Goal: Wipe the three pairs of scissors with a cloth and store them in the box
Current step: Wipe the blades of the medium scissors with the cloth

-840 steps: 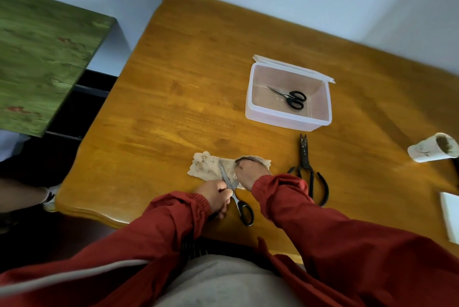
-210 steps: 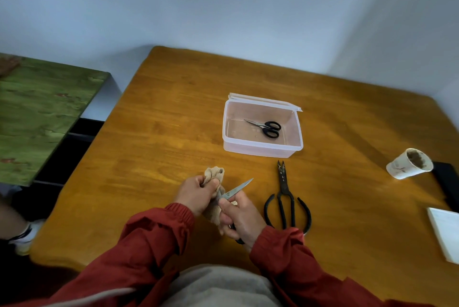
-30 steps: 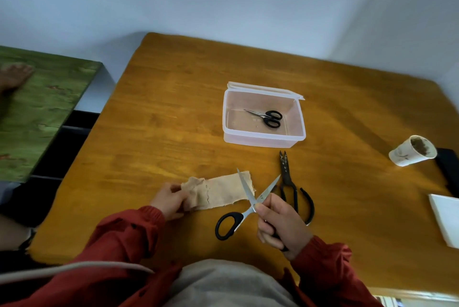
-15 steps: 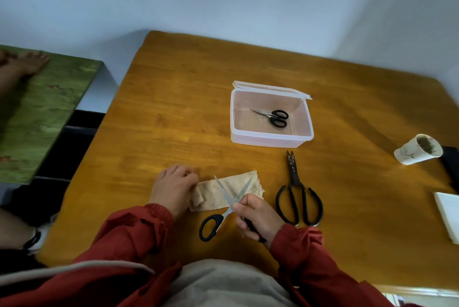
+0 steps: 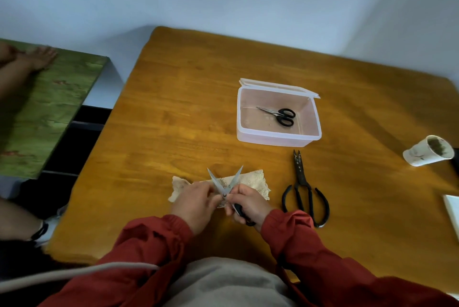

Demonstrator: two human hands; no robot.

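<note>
A pair of scissors with silver blades [image 5: 224,182] is held over the beige cloth [image 5: 257,183], blades spread in a V pointing away from me. My right hand [image 5: 248,204] grips one black handle. My left hand [image 5: 198,201] closes on the scissors from the left, fingertips at the pivot, and hides the other handle. The cloth lies flat on the wooden table [image 5: 173,120]. Small black-handled scissors [image 5: 280,115] lie inside the open clear plastic box [image 5: 278,137]. Large black shears [image 5: 304,190] rest on the table to the right of my hands.
A paper cup [image 5: 427,151] lies on its side at the right edge, with a white flat object [image 5: 452,209] below it. A green table [image 5: 37,113] stands to the left, and another person's foot [image 5: 37,58] rests on it.
My left hand left the cloth's end and moved right onto the scissors, covering the free handle. The open scissors were raised more upright over the cloth.
</note>
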